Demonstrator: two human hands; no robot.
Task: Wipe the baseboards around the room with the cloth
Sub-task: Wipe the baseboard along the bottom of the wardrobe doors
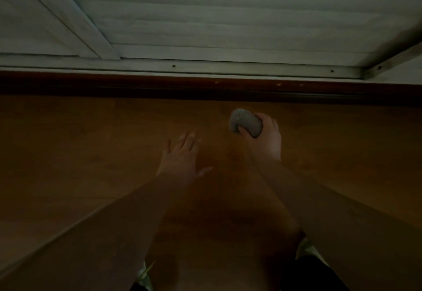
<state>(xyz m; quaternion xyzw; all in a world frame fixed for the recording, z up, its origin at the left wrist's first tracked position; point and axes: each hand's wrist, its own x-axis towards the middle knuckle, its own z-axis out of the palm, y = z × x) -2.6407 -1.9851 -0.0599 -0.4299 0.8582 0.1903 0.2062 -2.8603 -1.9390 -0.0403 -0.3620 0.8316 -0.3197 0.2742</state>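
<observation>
The dark brown wooden baseboard (205, 89) runs along the far edge of the brown wooden floor (80, 142). Behind it is the white slatted shutter (228, 16). The balled grey cloth (245, 122) is near the baseboard, right of the left hand (180, 156).

forearms (342, 222) cut off below, left hand (182, 156) motion-blurred, cloth (245, 122) partly hidden

— What carries everything here?
— A brown wooden floor (91, 144), dim, with faint plank seams.
— And what meets it?
— A dark wooden baseboard (159, 86) stands along its far edge. The left hand (182, 157) is spread flat over it; contact is unclear.
</observation>
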